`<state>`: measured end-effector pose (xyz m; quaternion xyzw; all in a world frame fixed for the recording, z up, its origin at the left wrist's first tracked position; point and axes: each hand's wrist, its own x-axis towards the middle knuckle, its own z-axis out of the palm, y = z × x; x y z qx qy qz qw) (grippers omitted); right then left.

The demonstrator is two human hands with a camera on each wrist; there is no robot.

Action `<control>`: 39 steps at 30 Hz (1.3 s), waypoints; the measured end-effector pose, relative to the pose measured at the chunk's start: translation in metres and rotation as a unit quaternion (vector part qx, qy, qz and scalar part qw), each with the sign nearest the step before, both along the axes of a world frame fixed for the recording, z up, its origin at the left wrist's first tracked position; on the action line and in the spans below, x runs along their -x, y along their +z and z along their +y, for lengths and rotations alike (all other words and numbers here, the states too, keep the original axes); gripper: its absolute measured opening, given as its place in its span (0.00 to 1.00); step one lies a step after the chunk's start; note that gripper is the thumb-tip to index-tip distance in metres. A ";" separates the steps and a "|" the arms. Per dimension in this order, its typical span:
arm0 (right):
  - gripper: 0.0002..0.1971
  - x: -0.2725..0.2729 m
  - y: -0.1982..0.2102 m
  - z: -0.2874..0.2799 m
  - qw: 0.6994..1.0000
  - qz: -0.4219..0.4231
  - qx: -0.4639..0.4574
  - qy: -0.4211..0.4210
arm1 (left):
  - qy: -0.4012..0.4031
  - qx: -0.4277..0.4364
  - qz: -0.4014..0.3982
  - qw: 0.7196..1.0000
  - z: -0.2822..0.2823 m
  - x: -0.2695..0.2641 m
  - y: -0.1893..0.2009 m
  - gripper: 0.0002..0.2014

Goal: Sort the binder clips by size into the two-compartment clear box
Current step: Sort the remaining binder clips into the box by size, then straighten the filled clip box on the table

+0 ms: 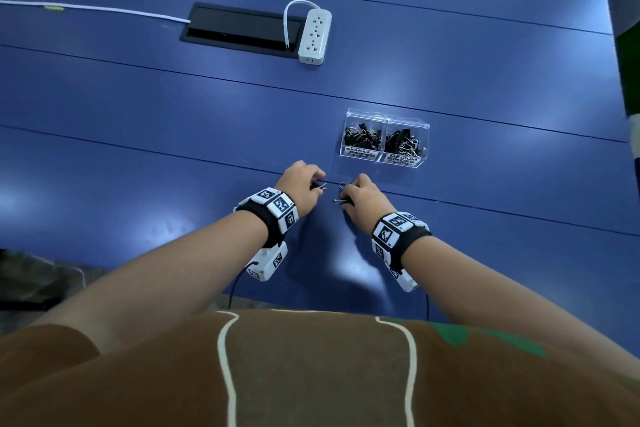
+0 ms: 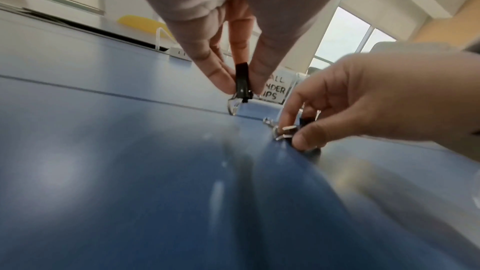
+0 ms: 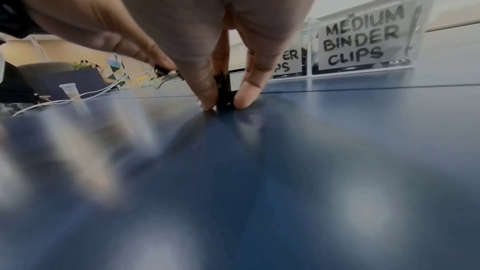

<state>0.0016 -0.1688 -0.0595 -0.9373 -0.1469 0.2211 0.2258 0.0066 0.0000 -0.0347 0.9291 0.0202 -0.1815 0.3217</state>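
Clear two-compartment box (image 1: 384, 121) right of centre in head view, upright on blue surface. Left compartment, label "SMALL BINDER CLIPS", holds black clips with silver wire handles; right compartment, "MEDIUM BINDER CLIPS", likewise. Two more black clips just below box: one (image 2: 242, 81) pinched clear of surface, other (image 3: 224, 89) pinched while touching surface.

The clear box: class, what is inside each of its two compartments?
The clear box holds black binder clips with silver handles in both compartments: one pile behind the SMALL label, one behind the MEDIUM label. The labels cover the lowest clips, so counts and exact sizes cannot be told.
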 end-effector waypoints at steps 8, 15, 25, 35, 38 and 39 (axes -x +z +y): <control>0.07 0.014 0.001 -0.045 0.993 0.008 -0.031 -0.113 | -0.068 0.081 -0.077 0.991 -0.063 -0.043 0.028 0.09; 0.05 0.013 0.018 -0.090 0.946 0.039 -0.110 -0.302 | -0.118 0.105 -0.095 0.983 -0.119 -0.086 0.041 0.10; 0.04 -0.053 0.064 -0.123 0.901 -0.064 -0.187 -0.387 | -0.104 0.098 -0.053 0.988 -0.143 -0.106 0.023 0.13; 0.10 -0.101 0.053 -0.096 0.969 -0.037 -0.035 -0.240 | -0.013 0.064 -0.113 0.991 -0.114 -0.109 0.022 0.14; 0.12 -0.100 0.044 -0.091 0.979 -0.054 -0.018 -0.196 | 0.034 0.067 -0.113 0.991 -0.091 -0.113 0.020 0.14; 0.11 -0.099 0.041 -0.089 0.981 -0.068 -0.019 -0.183 | 0.052 0.065 -0.110 0.990 -0.083 -0.114 0.019 0.14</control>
